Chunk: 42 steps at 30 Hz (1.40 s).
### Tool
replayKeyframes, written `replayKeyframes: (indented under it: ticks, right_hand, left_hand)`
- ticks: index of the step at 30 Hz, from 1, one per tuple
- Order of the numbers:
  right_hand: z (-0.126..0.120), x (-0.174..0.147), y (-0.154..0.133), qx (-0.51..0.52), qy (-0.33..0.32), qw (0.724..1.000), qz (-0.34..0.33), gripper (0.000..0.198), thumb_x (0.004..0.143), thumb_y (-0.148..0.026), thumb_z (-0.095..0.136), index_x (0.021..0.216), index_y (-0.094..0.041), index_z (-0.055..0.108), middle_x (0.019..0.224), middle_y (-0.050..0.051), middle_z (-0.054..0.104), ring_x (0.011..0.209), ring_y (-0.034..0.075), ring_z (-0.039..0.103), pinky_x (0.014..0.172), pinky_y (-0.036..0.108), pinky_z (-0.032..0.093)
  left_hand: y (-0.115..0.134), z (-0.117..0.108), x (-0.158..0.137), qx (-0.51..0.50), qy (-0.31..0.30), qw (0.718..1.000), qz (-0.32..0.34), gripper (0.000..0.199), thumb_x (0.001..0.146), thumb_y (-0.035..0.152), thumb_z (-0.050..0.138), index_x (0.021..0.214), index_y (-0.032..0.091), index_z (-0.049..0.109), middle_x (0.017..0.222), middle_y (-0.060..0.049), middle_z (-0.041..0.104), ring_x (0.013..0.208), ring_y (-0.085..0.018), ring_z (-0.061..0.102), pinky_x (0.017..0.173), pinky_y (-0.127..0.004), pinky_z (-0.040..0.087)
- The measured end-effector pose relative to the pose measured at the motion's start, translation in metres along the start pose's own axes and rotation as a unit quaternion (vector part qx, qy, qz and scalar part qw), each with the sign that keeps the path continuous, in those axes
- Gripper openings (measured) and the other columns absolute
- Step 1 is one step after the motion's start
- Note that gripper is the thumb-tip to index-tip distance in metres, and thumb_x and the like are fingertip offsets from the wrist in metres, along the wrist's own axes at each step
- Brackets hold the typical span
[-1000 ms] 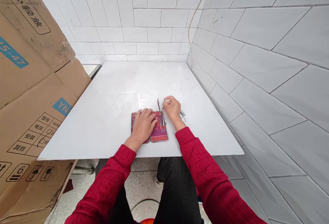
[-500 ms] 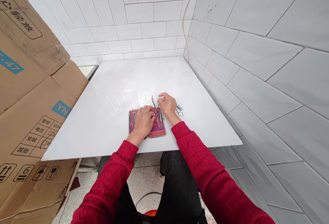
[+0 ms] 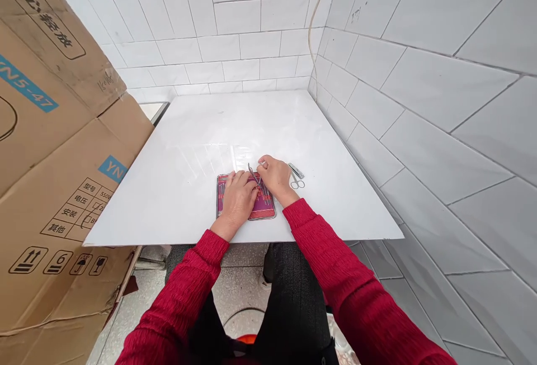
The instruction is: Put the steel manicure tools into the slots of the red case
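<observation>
An open manicure case with a red and purple lining lies near the table's front edge, slim metal tools strapped inside. My left hand rests over its middle, fingers bent onto it and thumb by the straps, hiding much of the left half. My right hand is closed in a pinch at the case's upper right, on a pair of cuticle nippers whose metal part shows between my hands. Its grip is partly hidden. Just right of that hand lie small scissors and a nail clipper.
The white table meets tiled walls at the back and right. A large cardboard box stands along the left side. A pale cable hangs in the back corner. My legs are under the front edge.
The view has shifted slightly, showing more of the scissors and clipper. My right hand and the nippers sit a little lower, closer to the case. My left hand stays on the case.
</observation>
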State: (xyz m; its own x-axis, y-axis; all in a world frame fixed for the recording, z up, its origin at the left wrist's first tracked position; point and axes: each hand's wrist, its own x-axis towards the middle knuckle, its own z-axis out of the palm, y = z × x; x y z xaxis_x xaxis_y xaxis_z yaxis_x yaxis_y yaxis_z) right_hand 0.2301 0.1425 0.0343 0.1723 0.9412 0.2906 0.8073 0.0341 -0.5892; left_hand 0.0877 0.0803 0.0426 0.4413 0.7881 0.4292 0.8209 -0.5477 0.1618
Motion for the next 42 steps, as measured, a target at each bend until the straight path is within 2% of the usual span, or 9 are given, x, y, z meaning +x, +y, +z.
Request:
replayKeyframes:
  ticks: [6,9,15,17,21,27,30,37,42]
  right_hand:
    - [0.004,-0.001,0.000,-0.048,0.019,0.998,-0.029,0.023,0.084,-0.022,0.053,0.095,-0.023,0.074,0.078,0.002,0.074,0.075,0.020,0.064,0.080,0.031,0.039]
    - [0.004,-0.009,0.000,-0.043,0.021,0.998,-0.042,0.022,0.082,-0.022,0.054,0.091,-0.023,0.074,0.074,0.003,0.073,0.071,0.020,0.062,0.079,0.033,0.038]
    - [0.010,-0.017,0.005,-0.026,0.004,0.998,-0.057,0.019,0.083,-0.026,0.055,0.079,-0.025,0.073,0.075,0.004,0.073,0.068,0.021,0.060,0.073,0.034,0.037]
    - [0.008,-0.020,0.002,-0.025,-0.004,0.998,-0.051,0.020,0.084,-0.025,0.054,0.080,-0.024,0.073,0.076,0.004,0.072,0.071,0.021,0.061,0.073,0.033,0.037]
    - [0.002,-0.020,-0.002,-0.028,-0.015,0.998,-0.057,0.024,0.088,-0.025,0.052,0.076,-0.023,0.072,0.083,0.004,0.072,0.080,0.020,0.062,0.077,0.033,0.036]
    - [0.002,-0.017,0.002,-0.011,-0.033,0.998,-0.043,0.029,0.092,-0.024,0.047,0.078,-0.023,0.072,0.081,0.001,0.072,0.082,0.018,0.062,0.078,0.031,0.036]
    - [0.003,-0.019,0.004,0.004,-0.032,0.999,-0.031,0.024,0.090,-0.023,0.049,0.085,-0.024,0.073,0.079,-0.001,0.072,0.078,0.018,0.062,0.077,0.031,0.036]
    - [0.006,-0.019,0.006,-0.019,0.004,0.998,-0.053,0.019,0.086,-0.021,0.051,0.077,-0.020,0.067,0.083,0.002,0.068,0.080,0.018,0.057,0.076,0.032,0.032]
    - [0.006,-0.019,0.007,-0.013,0.009,0.999,-0.048,0.016,0.084,-0.019,0.053,0.073,-0.020,0.065,0.082,0.002,0.067,0.078,0.016,0.055,0.075,0.031,0.031]
  left_hand:
    - [0.002,0.003,-0.003,0.042,0.004,0.999,0.026,0.022,0.099,0.017,0.047,0.090,0.020,0.067,0.093,-0.007,0.069,0.100,-0.024,0.060,0.117,-0.054,0.030]
    - [0.005,0.006,-0.005,0.070,0.008,0.997,0.030,0.023,0.098,0.015,0.047,0.087,0.021,0.066,0.087,-0.006,0.068,0.096,-0.024,0.061,0.118,-0.054,0.030]
    - [-0.002,0.007,-0.002,0.094,0.013,0.994,0.045,0.019,0.097,0.015,0.049,0.092,0.023,0.066,0.090,-0.006,0.068,0.097,-0.024,0.060,0.118,-0.052,0.029]
    - [-0.005,0.003,-0.005,0.085,0.011,0.996,0.037,0.018,0.098,0.016,0.050,0.093,0.022,0.066,0.094,-0.007,0.068,0.099,-0.024,0.060,0.115,-0.052,0.032]
    - [-0.017,0.000,-0.010,0.049,0.011,0.998,-0.029,0.020,0.099,0.018,0.050,0.089,0.020,0.067,0.099,-0.007,0.067,0.101,-0.025,0.059,0.106,-0.049,0.037]
    - [-0.023,0.005,-0.007,0.021,-0.001,0.999,-0.024,0.025,0.100,0.019,0.045,0.093,0.022,0.068,0.102,-0.007,0.067,0.100,-0.025,0.058,0.097,-0.044,0.041]
    - [-0.020,0.005,-0.004,0.036,-0.004,0.999,-0.023,0.025,0.100,0.020,0.045,0.094,0.023,0.069,0.103,-0.007,0.067,0.100,-0.025,0.058,0.098,-0.045,0.040]
    - [-0.025,0.003,0.009,0.080,-0.028,0.996,-0.016,0.023,0.096,0.013,0.049,0.094,0.022,0.071,0.097,-0.007,0.067,0.100,-0.025,0.057,0.100,-0.046,0.038]
    - [-0.027,0.007,0.011,0.080,-0.020,0.996,-0.023,0.023,0.098,0.015,0.048,0.097,0.022,0.070,0.097,-0.006,0.068,0.098,-0.024,0.058,0.098,-0.043,0.039]
